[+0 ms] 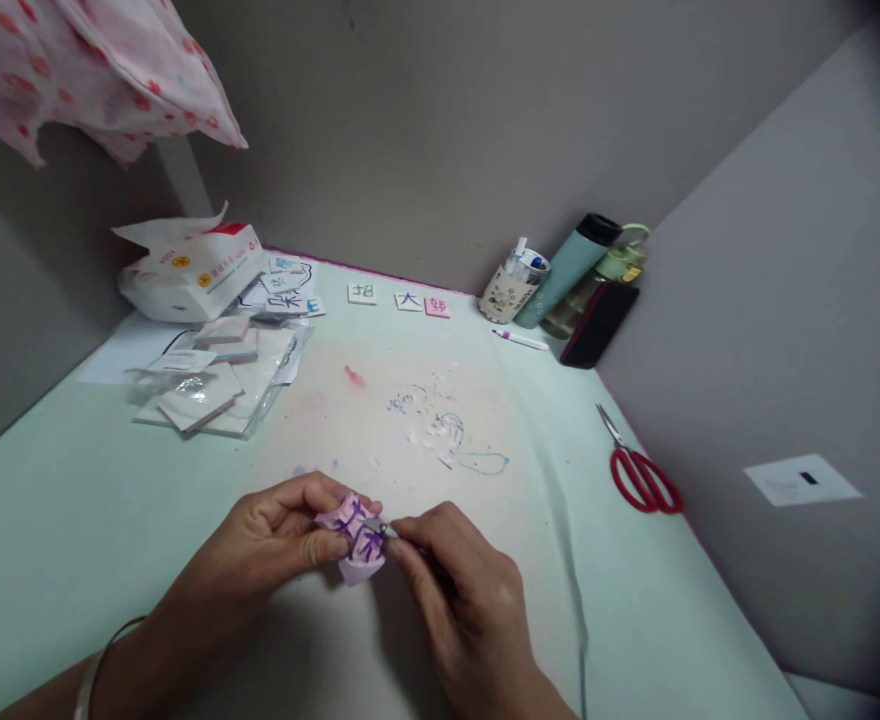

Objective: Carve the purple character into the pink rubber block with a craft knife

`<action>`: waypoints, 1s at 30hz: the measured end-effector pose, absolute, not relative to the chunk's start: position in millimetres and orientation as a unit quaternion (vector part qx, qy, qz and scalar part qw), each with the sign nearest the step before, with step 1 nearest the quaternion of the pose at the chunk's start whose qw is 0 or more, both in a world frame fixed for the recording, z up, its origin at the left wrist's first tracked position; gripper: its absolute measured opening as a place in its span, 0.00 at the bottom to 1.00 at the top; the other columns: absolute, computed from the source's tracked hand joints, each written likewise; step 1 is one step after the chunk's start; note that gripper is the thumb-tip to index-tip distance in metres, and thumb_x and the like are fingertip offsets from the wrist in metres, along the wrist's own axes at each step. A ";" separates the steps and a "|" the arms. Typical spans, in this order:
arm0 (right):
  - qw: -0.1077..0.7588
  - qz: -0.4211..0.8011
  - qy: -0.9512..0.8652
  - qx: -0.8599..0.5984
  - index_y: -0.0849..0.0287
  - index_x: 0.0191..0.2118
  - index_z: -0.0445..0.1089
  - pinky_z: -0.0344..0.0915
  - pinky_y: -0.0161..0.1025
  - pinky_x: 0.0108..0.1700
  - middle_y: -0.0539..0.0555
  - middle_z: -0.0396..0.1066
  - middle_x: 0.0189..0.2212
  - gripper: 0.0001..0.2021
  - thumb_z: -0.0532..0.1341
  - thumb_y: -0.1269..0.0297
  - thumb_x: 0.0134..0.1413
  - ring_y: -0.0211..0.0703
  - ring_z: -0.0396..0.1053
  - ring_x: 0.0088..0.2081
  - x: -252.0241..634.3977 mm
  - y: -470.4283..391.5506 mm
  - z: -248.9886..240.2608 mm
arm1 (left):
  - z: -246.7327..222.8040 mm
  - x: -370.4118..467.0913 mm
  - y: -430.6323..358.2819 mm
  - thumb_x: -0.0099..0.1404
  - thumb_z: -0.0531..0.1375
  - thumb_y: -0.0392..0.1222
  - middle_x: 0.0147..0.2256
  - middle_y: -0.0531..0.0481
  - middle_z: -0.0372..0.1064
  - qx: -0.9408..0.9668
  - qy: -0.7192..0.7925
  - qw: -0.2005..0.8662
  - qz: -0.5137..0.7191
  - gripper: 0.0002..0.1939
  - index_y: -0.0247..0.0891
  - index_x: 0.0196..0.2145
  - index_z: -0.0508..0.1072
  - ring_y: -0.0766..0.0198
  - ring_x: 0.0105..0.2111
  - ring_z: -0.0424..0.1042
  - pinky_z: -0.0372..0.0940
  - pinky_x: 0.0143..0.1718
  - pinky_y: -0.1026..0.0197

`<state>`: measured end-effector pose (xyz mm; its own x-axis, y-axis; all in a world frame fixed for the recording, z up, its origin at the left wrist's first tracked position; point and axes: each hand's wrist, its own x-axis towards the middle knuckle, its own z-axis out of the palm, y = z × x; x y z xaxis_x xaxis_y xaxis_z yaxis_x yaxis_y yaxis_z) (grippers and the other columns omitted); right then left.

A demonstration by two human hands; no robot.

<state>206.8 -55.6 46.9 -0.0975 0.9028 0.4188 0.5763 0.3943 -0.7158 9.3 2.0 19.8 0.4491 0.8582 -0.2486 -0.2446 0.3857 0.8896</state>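
Observation:
Between the thumb and fingers of my left hand point(282, 535) is a small pink carved block, like a rubber stamp point(365, 568), with purple strokes marked on its face and cut edges. My right hand point(466, 590) is closed around a slim craft knife point(384, 529); its metal blade touches the upper right part of the block. Most of the knife's handle is hidden in my fingers. Both hands are above the pale work mat point(312, 400), where eraser-like shavings point(440, 425) and coloured scraps lie just beyond them.
Red-handled scissors point(644, 480) lie at the right. Behind stand a pen cup point(511, 290), a teal bottle point(571, 270), a dark phone point(600, 323) and a purple marker point(520, 340). Small character tiles point(408, 301) line the back. Plastic-wrapped blocks point(215, 385) and a tissue pack point(192, 265) sit left.

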 end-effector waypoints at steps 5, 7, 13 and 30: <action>0.434 0.205 -0.705 -0.522 0.62 0.40 0.76 0.65 0.33 0.30 0.53 0.73 0.30 0.08 0.59 0.75 0.67 0.37 0.71 0.29 206.4 -55.4 47.5 | 23.1 13.1 1.0 0.55 0.75 0.41 0.37 0.51 0.79 0.416 0.388 0.731 0.377 0.07 0.42 0.28 0.81 0.59 0.41 0.78 0.72 0.43 0.64; 0.440 0.221 -0.692 -0.529 0.61 0.39 0.76 0.65 0.32 0.29 0.53 0.74 0.30 0.07 0.60 0.75 0.66 0.36 0.71 0.29 206.3 -55.1 47.9 | 23.2 13.8 -0.1 0.55 0.74 0.41 0.37 0.51 0.79 0.424 0.399 0.718 0.381 0.06 0.43 0.28 0.81 0.61 0.39 0.78 0.72 0.41 0.66; 0.453 0.250 -0.667 -0.536 0.59 0.37 0.76 0.64 0.31 0.28 0.51 0.74 0.29 0.06 0.63 0.74 0.64 0.35 0.70 0.27 206.2 -54.3 48.1 | 22.7 14.9 -1.9 0.55 0.74 0.40 0.36 0.52 0.78 0.425 0.403 0.710 0.391 0.07 0.43 0.27 0.79 0.61 0.41 0.77 0.71 0.43 0.67; 0.440 0.513 -0.455 -0.581 0.57 0.30 0.73 0.54 0.34 0.24 0.45 0.63 0.20 0.09 0.67 0.59 0.56 0.35 0.57 0.22 201.6 -50.3 53.4 | 20.3 16.6 -9.3 0.53 0.75 0.40 0.38 0.50 0.80 0.391 0.430 0.701 0.413 0.09 0.43 0.25 0.78 0.56 0.43 0.79 0.73 0.41 0.63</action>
<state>201.6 -50.3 53.4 0.0609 0.9788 -0.1957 0.0773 -0.2001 -0.9767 16.6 -9.3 20.3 0.2891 0.9153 -0.2804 -0.2414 0.3532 0.9039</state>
